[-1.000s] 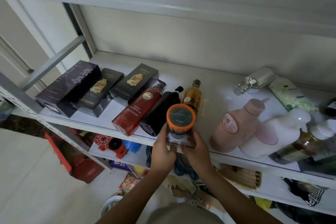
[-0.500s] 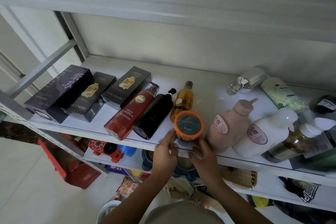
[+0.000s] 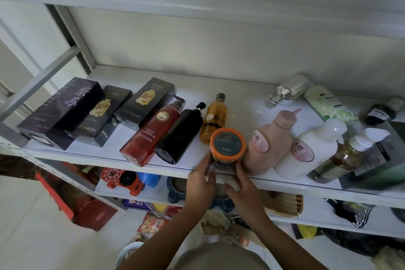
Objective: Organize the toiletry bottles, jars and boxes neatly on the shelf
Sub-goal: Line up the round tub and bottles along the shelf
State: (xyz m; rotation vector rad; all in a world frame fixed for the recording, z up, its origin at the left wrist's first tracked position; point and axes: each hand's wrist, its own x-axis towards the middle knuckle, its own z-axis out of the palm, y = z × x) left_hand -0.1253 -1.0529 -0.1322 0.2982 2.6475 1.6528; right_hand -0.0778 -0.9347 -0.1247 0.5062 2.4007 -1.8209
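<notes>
Orange-lidded jar [image 3: 227, 148] stands upright at the very front lip of the shelf [image 3: 241, 96], and I have it between both hands. My left hand [image 3: 200, 184] curls its fingers against the jar's lower left wall. My right hand [image 3: 243, 188] does the same on the lower right, and both are narrowed onto it from below the shelf edge. My fingers hide the base, so I cannot tell whether it sits fully on the board or overhangs.

As I judge it, the step is to seat this jar in line with the lying bottles. Just past my fingertips the amber bottle [image 3: 215, 120] lies with its bottom end at the jar's back. Off to the outside of my left hand lies the black bottle [image 3: 182, 136]. Just beyond my right hand's fingers the pink bottle [image 3: 269, 144] lies close beside the jar, and I cannot tell whether they touch.

To do it well I would press evenly from both sides, low down, and slide rather than lift, so the jar does not tip. A push straight away from my palms would shove the amber bottle back, so I would go gently and stop once the base is clear of the lip. I would open the hands only a little, since a wide release could roll the bottles on either side.
</notes>
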